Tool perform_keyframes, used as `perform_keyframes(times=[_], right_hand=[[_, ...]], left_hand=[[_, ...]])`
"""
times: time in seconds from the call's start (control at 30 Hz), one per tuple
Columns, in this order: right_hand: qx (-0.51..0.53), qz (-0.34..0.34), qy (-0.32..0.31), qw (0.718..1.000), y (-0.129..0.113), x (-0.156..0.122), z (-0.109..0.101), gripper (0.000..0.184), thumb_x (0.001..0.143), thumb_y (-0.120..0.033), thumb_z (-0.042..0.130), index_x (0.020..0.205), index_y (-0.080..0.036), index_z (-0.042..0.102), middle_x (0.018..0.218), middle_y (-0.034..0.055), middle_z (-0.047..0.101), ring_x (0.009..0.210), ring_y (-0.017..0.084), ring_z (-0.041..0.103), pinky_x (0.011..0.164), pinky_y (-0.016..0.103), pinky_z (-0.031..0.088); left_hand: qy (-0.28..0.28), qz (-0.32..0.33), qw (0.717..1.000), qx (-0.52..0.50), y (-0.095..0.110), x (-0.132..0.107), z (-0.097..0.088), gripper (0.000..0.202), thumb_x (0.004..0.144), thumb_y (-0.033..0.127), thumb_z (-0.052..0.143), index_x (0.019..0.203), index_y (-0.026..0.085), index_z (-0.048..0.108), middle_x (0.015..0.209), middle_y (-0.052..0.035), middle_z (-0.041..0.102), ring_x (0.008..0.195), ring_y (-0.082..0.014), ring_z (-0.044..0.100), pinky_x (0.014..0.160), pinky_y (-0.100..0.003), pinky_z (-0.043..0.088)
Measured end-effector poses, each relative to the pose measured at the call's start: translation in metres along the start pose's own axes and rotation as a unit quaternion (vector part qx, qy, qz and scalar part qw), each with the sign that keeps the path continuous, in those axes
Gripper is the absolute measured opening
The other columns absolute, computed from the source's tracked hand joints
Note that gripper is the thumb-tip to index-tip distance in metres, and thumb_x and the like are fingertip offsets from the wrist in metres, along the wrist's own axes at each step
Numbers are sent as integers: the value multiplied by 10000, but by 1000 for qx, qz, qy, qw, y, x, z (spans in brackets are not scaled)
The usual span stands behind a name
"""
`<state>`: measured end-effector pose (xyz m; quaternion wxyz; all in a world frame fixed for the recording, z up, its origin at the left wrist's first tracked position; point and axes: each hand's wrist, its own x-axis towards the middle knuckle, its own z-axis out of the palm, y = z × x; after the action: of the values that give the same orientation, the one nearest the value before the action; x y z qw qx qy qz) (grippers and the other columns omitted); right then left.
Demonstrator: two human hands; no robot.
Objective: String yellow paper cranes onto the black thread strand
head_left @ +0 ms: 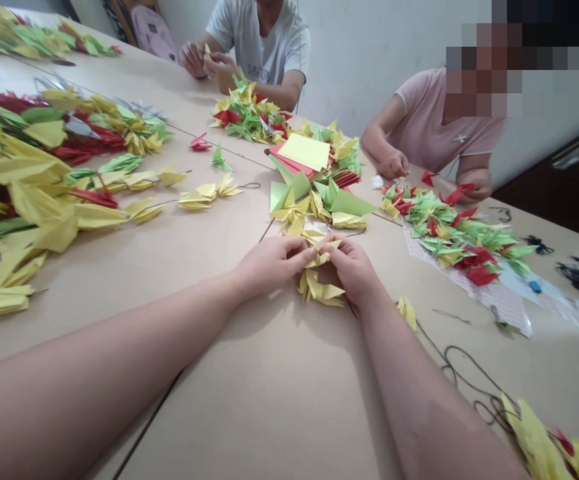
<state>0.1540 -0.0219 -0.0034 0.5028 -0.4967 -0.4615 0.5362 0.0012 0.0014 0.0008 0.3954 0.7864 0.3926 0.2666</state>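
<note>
A: What lies nearest you on the tabletop (254,407)?

B: Yellow folds (534,440) with a little red beside them, low on your right. The near edge itself is out of view.

A: And your hands?

B: They sit close together beyond those folds. Your left hand (274,265) pinches narrowly, thumb against fingers, and your right hand (353,268) meets it from the other side, also closed on paper. Between them is the yellow paper cluster (318,288), well short of the far edge, its lower part spreading below your fingers.

A: How should it handle for you?

B: Expect almost no weight. The paper looks thin and crisp: stiff along the creases, easily crushed at the tips. It is unlikely to slip, so a light pinch should do.

A: Where should you take hold?

B: By the folded middles, where the layers stack. Leave the pointed flaps free, since they could bend or tear. I cannot tell whether a cord runs under your fingers, so pull gently.

A: What is farther off?

B: Past your hands, a stack of paper sheets (303,152), yellow over red. Toward the far edge, a mixed heap (249,115); behind it, a person in a white shirt (269,50) holds a small yellow piece (207,51).
</note>
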Motion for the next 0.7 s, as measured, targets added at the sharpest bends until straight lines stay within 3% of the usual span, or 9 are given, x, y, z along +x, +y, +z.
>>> perform_keyframes(times=[0.7], right_hand=[[8, 6, -3, 1000, -2, -1, 2, 173, 632, -284, 612, 609, -191, 469, 528, -73, 470, 461, 71, 414, 458, 206, 321]], left_hand=[[-5, 9, 999, 34, -2, 1, 1, 353, 826, 436, 374, 627, 172, 496, 581, 22, 479, 581, -112, 445, 523, -214, 315]])
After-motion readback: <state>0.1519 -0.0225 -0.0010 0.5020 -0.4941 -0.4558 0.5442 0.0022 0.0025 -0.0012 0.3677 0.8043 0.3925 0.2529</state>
